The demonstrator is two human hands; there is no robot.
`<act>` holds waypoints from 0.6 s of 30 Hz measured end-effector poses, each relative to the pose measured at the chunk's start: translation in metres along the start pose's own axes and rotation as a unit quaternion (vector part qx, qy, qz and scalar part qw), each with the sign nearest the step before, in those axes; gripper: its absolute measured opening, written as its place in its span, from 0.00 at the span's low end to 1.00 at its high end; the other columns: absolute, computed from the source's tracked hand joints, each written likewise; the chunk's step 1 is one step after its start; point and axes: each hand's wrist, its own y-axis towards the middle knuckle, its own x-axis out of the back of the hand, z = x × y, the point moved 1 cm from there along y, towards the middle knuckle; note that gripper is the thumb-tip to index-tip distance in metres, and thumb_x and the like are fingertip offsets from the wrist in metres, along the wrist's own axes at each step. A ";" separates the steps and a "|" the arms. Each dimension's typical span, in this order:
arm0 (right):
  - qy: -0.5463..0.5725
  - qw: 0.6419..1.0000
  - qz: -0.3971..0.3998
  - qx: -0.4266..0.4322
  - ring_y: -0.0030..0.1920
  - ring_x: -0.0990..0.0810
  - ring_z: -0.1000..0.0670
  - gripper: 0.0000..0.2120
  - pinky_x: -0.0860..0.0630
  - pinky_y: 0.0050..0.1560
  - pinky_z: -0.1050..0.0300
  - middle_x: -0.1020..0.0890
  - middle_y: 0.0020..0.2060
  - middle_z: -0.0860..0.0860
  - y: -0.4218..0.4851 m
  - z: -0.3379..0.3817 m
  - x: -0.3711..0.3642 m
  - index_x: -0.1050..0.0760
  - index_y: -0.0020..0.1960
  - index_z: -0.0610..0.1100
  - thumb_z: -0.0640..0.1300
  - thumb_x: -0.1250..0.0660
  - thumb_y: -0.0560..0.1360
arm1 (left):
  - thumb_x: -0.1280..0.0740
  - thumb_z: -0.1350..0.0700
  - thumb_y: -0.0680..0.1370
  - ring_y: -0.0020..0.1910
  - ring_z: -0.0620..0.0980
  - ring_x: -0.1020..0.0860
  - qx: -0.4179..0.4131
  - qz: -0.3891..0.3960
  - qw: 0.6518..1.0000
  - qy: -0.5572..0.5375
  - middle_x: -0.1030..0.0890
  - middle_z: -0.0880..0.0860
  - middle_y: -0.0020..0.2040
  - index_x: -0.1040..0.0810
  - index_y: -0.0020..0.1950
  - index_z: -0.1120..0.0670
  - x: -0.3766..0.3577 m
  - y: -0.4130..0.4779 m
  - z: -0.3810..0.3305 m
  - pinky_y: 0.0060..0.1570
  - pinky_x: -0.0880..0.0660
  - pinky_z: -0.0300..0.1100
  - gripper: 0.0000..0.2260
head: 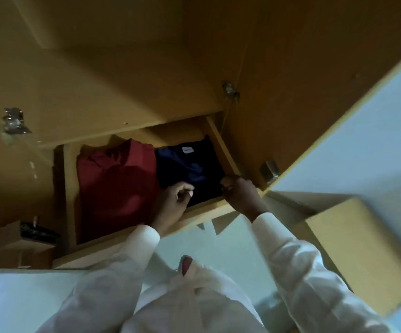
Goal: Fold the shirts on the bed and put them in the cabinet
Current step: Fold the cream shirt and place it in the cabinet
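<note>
Head: drawer point(219, 145), red shirt point(115, 183), navy shirt point(189, 167)

Single head-worn view, steeply downward, close over the open cabinet point(127, 87).

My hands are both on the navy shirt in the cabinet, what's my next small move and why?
Probably release it and draw both hands out. The folded navy shirt lies flat in the cabinet compartment, beside the red shirt, and the left hand and right hand hold only its near edge, so it looks placed.
</note>
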 end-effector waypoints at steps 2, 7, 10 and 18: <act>0.062 0.995 -0.077 -0.007 0.50 0.18 0.52 0.12 0.21 0.54 0.55 0.17 0.49 0.53 -0.043 -0.006 -0.011 0.20 0.56 0.47 0.38 0.34 0.74 | 0.33 0.57 0.79 0.46 0.39 0.21 -0.029 0.012 0.999 -0.038 0.18 0.43 0.47 0.19 0.53 0.49 -0.017 -0.025 -0.011 0.46 0.26 0.32 0.06; 0.089 0.987 -0.086 -0.098 0.46 0.18 0.53 0.12 0.21 0.50 0.57 0.15 0.46 0.53 -0.153 -0.034 -0.079 0.20 0.54 0.49 0.42 0.36 0.73 | 0.33 0.54 0.78 0.39 0.40 0.21 -0.020 0.130 0.991 -0.023 0.18 0.43 0.42 0.21 0.49 0.48 -0.063 -0.110 0.019 0.40 0.28 0.33 0.02; 0.110 0.978 -0.077 -0.159 0.44 0.18 0.56 0.11 0.21 0.48 0.57 0.15 0.44 0.57 -0.216 -0.055 -0.130 0.20 0.53 0.53 0.45 0.37 0.74 | 0.32 0.55 0.78 0.42 0.39 0.20 0.018 0.201 0.979 -0.004 0.17 0.42 0.43 0.19 0.48 0.48 -0.088 -0.166 0.056 0.44 0.26 0.34 0.03; 0.156 0.954 -0.048 -0.251 0.44 0.18 0.59 0.09 0.22 0.46 0.61 0.15 0.45 0.58 -0.337 -0.106 -0.271 0.19 0.51 0.52 0.44 0.36 0.75 | 0.33 0.54 0.78 0.44 0.43 0.19 0.137 0.311 0.940 0.003 0.17 0.44 0.44 0.22 0.56 0.43 -0.164 -0.316 0.173 0.51 0.21 0.42 0.09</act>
